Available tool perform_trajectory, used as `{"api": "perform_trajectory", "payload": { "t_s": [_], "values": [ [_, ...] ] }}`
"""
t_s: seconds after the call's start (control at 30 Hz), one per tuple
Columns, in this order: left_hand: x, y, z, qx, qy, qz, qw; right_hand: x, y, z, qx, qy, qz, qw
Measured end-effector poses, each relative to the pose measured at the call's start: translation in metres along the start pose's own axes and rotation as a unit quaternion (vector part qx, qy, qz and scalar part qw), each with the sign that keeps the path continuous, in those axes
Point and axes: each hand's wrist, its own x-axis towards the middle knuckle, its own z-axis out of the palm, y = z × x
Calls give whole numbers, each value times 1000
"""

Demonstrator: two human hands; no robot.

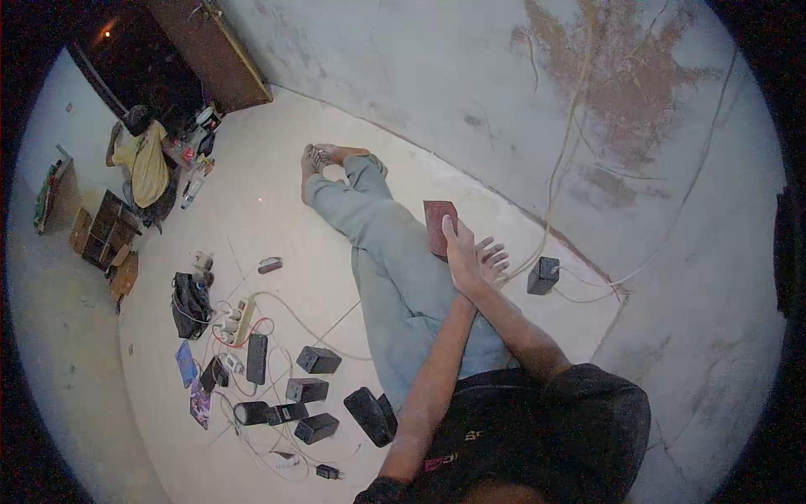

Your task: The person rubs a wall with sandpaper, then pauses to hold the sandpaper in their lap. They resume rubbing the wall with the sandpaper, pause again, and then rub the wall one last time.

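Observation:
A dark red flat rectangular object (437, 227) is held upright in my right hand (459, 256), its thumb lying along the near face. My left hand (491, 262) shows behind the right wrist, fingers spread, with nothing visible in it. The forearms cross at the wrists above my outstretched legs (403, 260). Part of the left palm is hidden by the right hand and wrist.
Black blocks (319, 360), a black phone-like item (257, 359), a power strip (244, 320), cables and a black bag (191, 304) lie at left. A black adapter (543, 275) sits by the right wall (504, 101). Another person (147, 164) sits at upper left.

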Motion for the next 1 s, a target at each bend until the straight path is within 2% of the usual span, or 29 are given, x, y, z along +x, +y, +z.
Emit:
{"api": "perform_trajectory", "payload": {
  "t_s": [0.03, 0.17, 0.2, 0.23, 0.27, 0.3, 0.33, 0.47, 0.53, 0.57, 0.63, 0.83, 0.93, 1.0],
  "values": [
    [1, -3, -3, -20, 10, -12, 1000, 10, 14, 0, -56, -21, -24, 998],
    [0, 5, 2, -83, 18, -44, 995, 21, 45, 5, -112, -12, -13, 994],
    [0, 4, 1, -66, 12, -38, 997, 18, 63, 8, -322, 100, -69, 939],
    [-1, 6, 3, -49, 5, -33, 998, 17, 75, 10, -511, 207, -120, 826],
    [-2, 8, 6, -49, 5, -33, 998, 18, 66, 8, -511, 206, -120, 826],
    [-3, 13, 10, -65, 21, -48, 997, 18, 46, 5, -279, 102, -58, 953],
    [-3, 14, 12, -81, 36, -63, 994, 17, 30, 3, -23, -11, 8, 1000],
    [0, 8, 5, -80, 37, -71, 994, 9, 9, -3, -28, -32, -29, 999],
    [-3, 5, 6, -30, 15, -25, 999, 8, 5, -3, -32, -47, -53, 997],
    [-2, 6, 5, -30, 16, -25, 999, 10, 10, -3, -31, -47, -53, 997],
    [2, 7, 4, -77, 49, -82, 992, 15, 15, -1, -69, -26, -57, 996],
    [-1, 5, 5, -56, 37, -58, 996, 8, 2, -5, -49, -68, -29, 996],
    [1, 5, 2, -63, 31, -61, 996, 21, 28, 0, -100, -14, -11, 995],
    [1, 6, 3, -64, 34, -68, 995, 21, 33, 0, -81, -15, -21, 996]
  ]
}}
